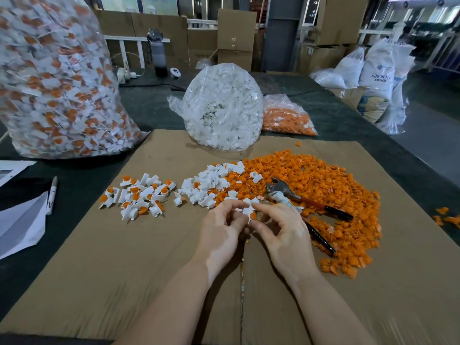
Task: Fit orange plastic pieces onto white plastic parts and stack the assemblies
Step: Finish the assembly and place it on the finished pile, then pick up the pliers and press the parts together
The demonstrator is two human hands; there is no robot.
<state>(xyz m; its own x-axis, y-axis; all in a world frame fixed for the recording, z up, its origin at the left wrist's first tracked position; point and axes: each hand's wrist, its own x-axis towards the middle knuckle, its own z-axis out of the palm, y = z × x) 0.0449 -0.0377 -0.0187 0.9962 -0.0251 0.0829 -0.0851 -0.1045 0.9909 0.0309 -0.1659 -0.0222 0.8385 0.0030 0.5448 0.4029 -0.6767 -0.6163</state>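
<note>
white part (249,207) with orange piece (253,216) | orange loose pile (321,185) | brown cardboard (124,257) | dark green table (84,185)

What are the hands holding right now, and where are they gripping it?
Both the left hand and right hand pinch a white plastic part with an orange piece at its lower end, fingertips on opposite sides.

A dark green desk (149,108) carries a flat sheet of brown cardboard (124,257). On the cardboard lie a wide heap of orange pieces (323,185), a smaller heap of white parts (211,188) touching its left edge, and a separate pile of assemblies (139,195) further left. Pliers (298,197) rest on the orange heap. Three clear bags stand at the back: one of assemblies (57,90), one of white parts (224,108), one of orange pieces (286,120). A marker (52,192) and papers (20,220) lie at the left.
</note>
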